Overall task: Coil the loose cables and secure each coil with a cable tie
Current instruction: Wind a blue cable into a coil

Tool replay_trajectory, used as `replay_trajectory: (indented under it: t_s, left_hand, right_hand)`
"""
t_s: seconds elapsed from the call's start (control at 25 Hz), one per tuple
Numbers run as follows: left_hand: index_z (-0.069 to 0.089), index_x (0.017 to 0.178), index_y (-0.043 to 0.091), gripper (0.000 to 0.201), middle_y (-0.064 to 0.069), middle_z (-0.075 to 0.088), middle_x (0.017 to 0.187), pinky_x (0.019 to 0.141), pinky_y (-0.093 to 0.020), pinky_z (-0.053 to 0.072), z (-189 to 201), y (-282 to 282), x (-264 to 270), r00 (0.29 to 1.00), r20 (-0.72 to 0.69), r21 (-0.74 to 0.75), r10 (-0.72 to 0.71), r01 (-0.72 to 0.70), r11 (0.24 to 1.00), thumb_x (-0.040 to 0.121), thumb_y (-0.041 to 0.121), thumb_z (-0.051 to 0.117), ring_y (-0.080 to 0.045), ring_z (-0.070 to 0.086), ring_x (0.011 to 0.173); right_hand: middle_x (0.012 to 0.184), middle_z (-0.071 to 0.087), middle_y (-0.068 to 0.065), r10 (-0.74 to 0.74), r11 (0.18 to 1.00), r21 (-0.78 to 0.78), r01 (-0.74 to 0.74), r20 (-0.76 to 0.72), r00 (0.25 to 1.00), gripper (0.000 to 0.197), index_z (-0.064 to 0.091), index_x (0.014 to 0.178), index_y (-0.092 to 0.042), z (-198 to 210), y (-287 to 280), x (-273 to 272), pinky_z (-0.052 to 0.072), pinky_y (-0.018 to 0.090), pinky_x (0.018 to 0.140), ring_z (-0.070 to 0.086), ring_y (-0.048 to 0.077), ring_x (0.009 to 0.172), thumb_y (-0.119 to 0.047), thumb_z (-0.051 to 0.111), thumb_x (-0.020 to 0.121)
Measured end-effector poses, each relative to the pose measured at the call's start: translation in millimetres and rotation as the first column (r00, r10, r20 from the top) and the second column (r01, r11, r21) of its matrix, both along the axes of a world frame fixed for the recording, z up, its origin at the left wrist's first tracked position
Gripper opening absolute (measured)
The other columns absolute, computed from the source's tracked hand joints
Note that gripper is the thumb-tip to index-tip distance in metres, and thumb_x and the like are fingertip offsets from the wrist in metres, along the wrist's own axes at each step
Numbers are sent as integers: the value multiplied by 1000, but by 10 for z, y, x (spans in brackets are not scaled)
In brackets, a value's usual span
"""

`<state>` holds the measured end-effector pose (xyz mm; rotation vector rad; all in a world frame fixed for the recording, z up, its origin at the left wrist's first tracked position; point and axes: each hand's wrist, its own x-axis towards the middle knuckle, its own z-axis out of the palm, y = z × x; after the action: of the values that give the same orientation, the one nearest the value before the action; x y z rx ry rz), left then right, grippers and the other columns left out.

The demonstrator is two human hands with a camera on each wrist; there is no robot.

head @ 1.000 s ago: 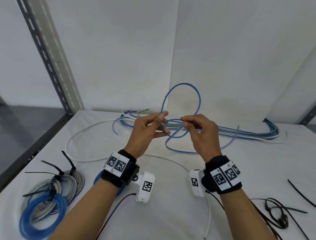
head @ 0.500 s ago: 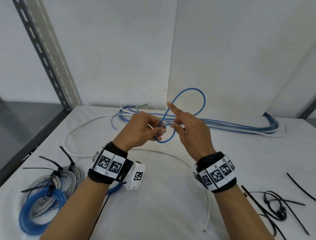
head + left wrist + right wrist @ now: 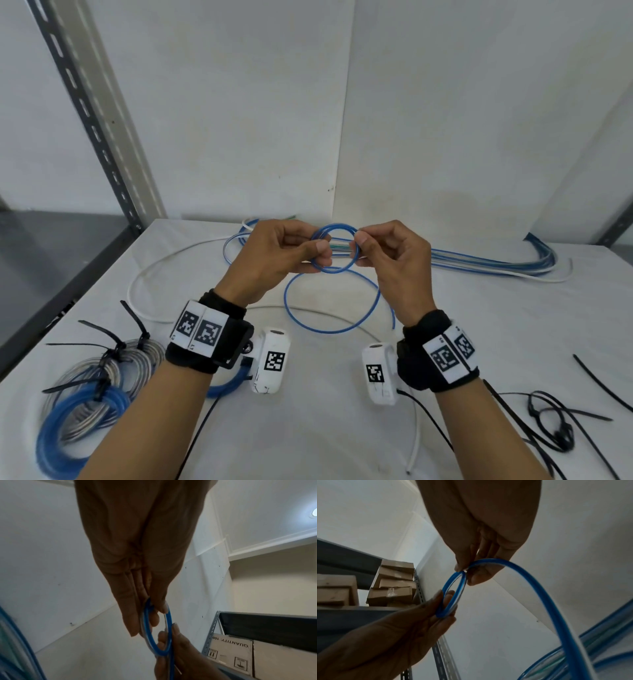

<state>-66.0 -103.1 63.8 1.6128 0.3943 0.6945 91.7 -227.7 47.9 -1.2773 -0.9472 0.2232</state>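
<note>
Left hand [image 3: 274, 253] and right hand [image 3: 394, 260] pinching small ring of thin blue plastic cable [image 3: 337, 251] between thumb and fingers, above white desk [image 3: 342, 428], larger loop hanging at 6 o'clock, tied blue and grey coils [image 3: 85, 387] at 8 o'clock

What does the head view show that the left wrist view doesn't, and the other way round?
Only the head view shows the table, the tied coils at its left, the loose black cable ties at its right, and the cable bundle along the back. Only the left wrist view shows a cardboard box on metal shelving. Both show the left hand and the right hand pinching a small blue cable loop.
</note>
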Motion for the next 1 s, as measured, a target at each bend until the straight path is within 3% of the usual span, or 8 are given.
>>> replay_trajectory:
  t_s: [0.12, 0.32, 0.44, 0.56, 0.64, 0.8, 0.92, 1.0]
  left_hand:
    - [70, 121, 7, 33, -13, 78, 100, 85, -35, 61, -23, -15, 9, 995, -81, 56, -64, 68, 996, 89, 10, 75, -26, 76, 94]
    - [73, 100, 6, 19, -9, 75, 78, 73, -26, 59, -9, -49, 3, 965, -235, 64, -117, 136, 989, 95, 24, 67, -19, 71, 72]
    - [61, 83, 11, 33, 3, 37, 62, 66, -27, 50, -9, -44, 1, 948, -211, -90, -237, 223, 971, 100, 38, 53, -11, 39, 55]
    - [50, 81, 9, 41, 0, 27, 68, 63, -27, 42, -53, -57, 51, 964, -216, 56, -154, 170, 984, 107, 39, 43, -11, 29, 58]
    - [52, 84, 8, 40, -1, 27, 69, 61, -26, 41, -56, -59, 72, 988, -134, 57, -77, 85, 995, 108, 39, 42, -12, 29, 59]
    - [44, 81, 14, 36, -4, 15, 71, 55, -24, 34, 9, -70, 95, 989, 138, -141, 48, -28, 990, 109, 34, 39, -14, 20, 59]
    - [42, 78, 14, 37, -2, 14, 68, 54, -23, 37, 39, -149, 145, 968, 243, -273, 56, 12, 962, 110, 31, 36, -13, 19, 56]
    - [47, 75, 11, 39, 1, 19, 60, 59, -28, 44, 79, -137, 141, 975, 221, -396, 20, 71, 916, 110, 25, 36, -12, 23, 51]
  right_hand:
    - [80, 73, 11, 66, 996, -62, -61, 90, 994, 6, 71, 88, -6, 5, -24, 39, 60, 33, 65, 71, 27, 73, -10, 72, 92]
    - [77, 70, -1, 173, 966, -228, -119, 233, 957, 9, 71, 83, -11, 30, -61, 12, 58, 31, 60, 63, 10, 71, -16, 76, 90]
    - [77, 69, 0, 158, 968, -228, -103, 237, 959, 11, 70, 82, -13, 26, -47, -18, 55, 39, 55, 62, 15, 72, -17, 76, 90]
    - [77, 70, -4, 112, 979, -192, -66, 237, 965, 9, 72, 83, -15, 5, -31, -77, 54, 39, 55, 64, 14, 73, -19, 75, 91]
    - [81, 73, -1, 94, 990, -114, -78, 137, 986, 4, 74, 91, -14, -20, -12, -137, 53, 32, 53, 66, 17, 74, -16, 72, 93]
    - [91, 77, 8, 95, 995, 27, -93, -105, 990, 13, 75, 105, -17, -87, 54, -290, 56, 30, 55, 73, 23, 86, -13, 70, 94]
    - [93, 77, 13, 96, 994, 66, -85, -179, 979, 16, 74, 108, -12, -79, 70, -357, 58, 30, 56, 74, 25, 87, -10, 72, 92]
    - [89, 76, 14, 110, 993, 66, -101, -138, 984, 16, 74, 108, -8, -39, 43, -280, 55, 28, 55, 73, 24, 83, -8, 70, 93]
